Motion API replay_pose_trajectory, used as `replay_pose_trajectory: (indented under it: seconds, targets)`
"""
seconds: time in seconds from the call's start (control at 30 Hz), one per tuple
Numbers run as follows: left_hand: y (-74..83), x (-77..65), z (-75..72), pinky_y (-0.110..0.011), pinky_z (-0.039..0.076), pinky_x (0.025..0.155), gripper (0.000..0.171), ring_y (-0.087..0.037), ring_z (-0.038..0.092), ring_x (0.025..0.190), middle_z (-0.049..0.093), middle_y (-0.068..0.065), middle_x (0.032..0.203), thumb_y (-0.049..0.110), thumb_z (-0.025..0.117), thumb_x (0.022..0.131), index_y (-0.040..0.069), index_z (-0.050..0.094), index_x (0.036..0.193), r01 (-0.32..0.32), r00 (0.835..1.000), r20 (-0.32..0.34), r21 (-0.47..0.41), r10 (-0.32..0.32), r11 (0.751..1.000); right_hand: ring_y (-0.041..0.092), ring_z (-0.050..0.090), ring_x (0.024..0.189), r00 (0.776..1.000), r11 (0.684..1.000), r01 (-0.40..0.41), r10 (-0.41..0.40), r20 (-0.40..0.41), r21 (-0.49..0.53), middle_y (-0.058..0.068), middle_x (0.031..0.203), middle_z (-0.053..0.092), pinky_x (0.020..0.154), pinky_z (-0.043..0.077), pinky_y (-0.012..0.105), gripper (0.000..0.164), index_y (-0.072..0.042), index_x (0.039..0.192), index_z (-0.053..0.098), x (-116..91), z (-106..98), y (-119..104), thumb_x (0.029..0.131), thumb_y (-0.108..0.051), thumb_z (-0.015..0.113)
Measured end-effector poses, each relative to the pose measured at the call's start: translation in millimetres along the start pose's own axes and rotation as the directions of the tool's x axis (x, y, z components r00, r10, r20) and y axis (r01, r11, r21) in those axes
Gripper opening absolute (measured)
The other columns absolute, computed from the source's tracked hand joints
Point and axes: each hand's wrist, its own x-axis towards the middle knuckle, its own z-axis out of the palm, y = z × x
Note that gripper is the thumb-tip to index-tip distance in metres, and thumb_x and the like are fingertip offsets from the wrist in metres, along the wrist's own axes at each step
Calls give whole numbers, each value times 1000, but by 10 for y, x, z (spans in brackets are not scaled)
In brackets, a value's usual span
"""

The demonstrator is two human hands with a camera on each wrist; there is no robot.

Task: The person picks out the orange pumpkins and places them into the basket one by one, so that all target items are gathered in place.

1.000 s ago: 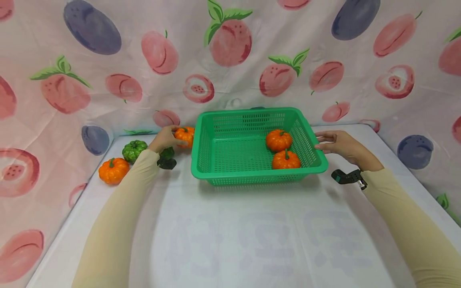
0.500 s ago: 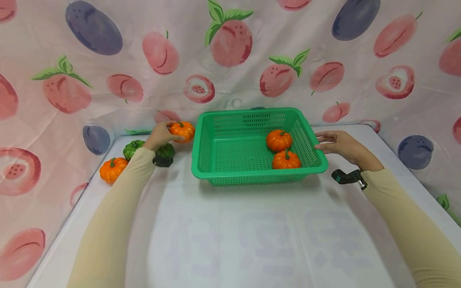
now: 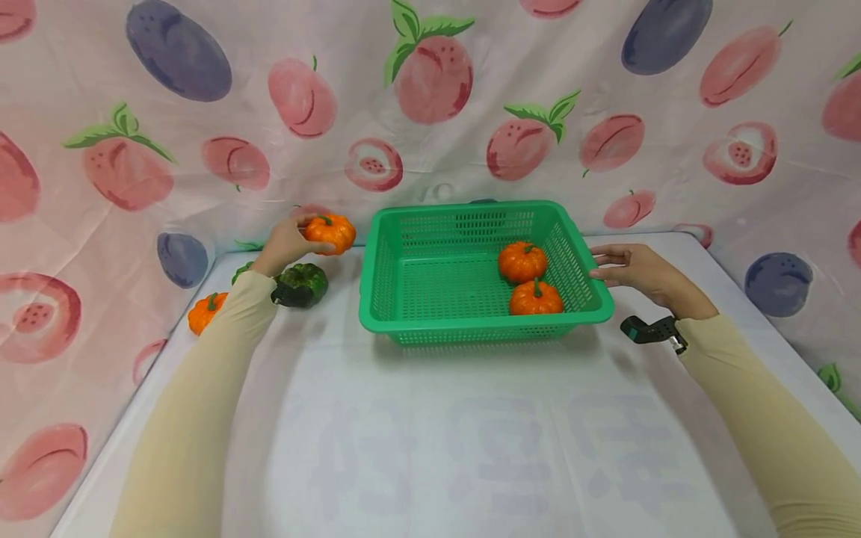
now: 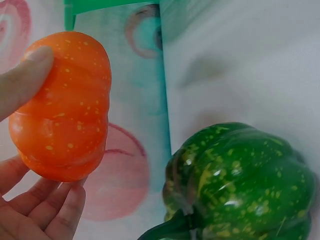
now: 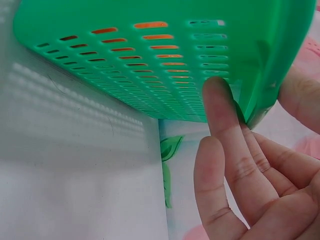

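Note:
My left hand [image 3: 285, 240] grips an orange pumpkin [image 3: 331, 235], held raised at the back left; in the left wrist view, its thumb lies on one side and its fingers on the other. Below that wrist sits a dark green pumpkin [image 3: 306, 282], large in the left wrist view [image 4: 245, 185]. My right hand [image 3: 646, 275] holds the right rim of a green plastic basket [image 3: 457, 327]. Its fingers reach under the rim against the slotted outer wall [image 5: 150, 55], and the thumb is partly hidden by the rim. Inside the basket's right side lie two orange pumpkins [image 3: 522, 262].
Another orange pumpkin [image 3: 205, 312] stands at the left table edge, partly behind my left sleeve. A second green pumpkin [image 3: 241, 272] is mostly hidden by that arm. A fruit-print cloth [image 3: 430, 164] hangs behind the white table [image 3: 430, 433].
The orange pumpkin in my left hand has risen off the table and shifted slightly left, uncovering more of the green pumpkin below. My right hand and the basket stay put.

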Motion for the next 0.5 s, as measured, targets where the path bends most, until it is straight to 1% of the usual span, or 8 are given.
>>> replay_pose_trajectory:
  seconds: [0.03,0.07,0.13,0.2,0.3,0.5]
  targets:
    - [-147,114,-39,-47,39,104,72,-36,42,122,39,-24,141,21,73,82,0,37,141,-7,1000,23,-7,7,1000,-12,55,85,1000,1000,-1,1,1,1,30,141,38,87,54,24,69,5,144,29,4,-3,4,93,-28,60]
    - [-214,176,-46,-46,40,104,72,-35,42,122,40,-22,141,24,74,81,3,38,141,-5,1000,23,-2,5,1000,-12,55,85,1000,1000,-2,2,2,2,30,141,38,87,54,25,69,5,144,29,9,-6,8,93,-28,60]
    - [-192,176,-54,-46,41,102,70,-34,44,121,42,-21,139,24,74,81,5,41,140,-5,1000,11,2,5,1000,-12,54,85,1000,1000,-4,4,2,-2,30,141,38,90,54,30,69,5,144,29,19,-10,13,92,-29,60]
    - [-173,167,-71,-46,41,101,71,-34,44,121,42,-20,140,25,74,81,5,41,140,-5,1000,4,1,5,1000,-12,54,85,1000,1000,-3,3,1,-7,29,141,39,91,54,31,69,5,144,29,26,-12,18,92,-29,60]
    - [-138,146,-93,-46,41,103,75,-34,44,123,41,-21,142,26,74,81,3,38,143,5,1000,2,-3,-5,1000,-12,54,86,1000,1000,-1,1,1,-11,29,141,39,90,54,30,69,5,144,29,27,-11,19,93,-29,60]
    - [-45,103,-130,-45,42,104,80,-33,43,126,38,-20,146,29,73,82,3,32,146,18,1000,14,-8,-18,1000,-11,54,85,1000,1000,-12,12,-2,-11,30,141,38,86,55,24,69,5,144,29,14,2,1,92,-30,60]
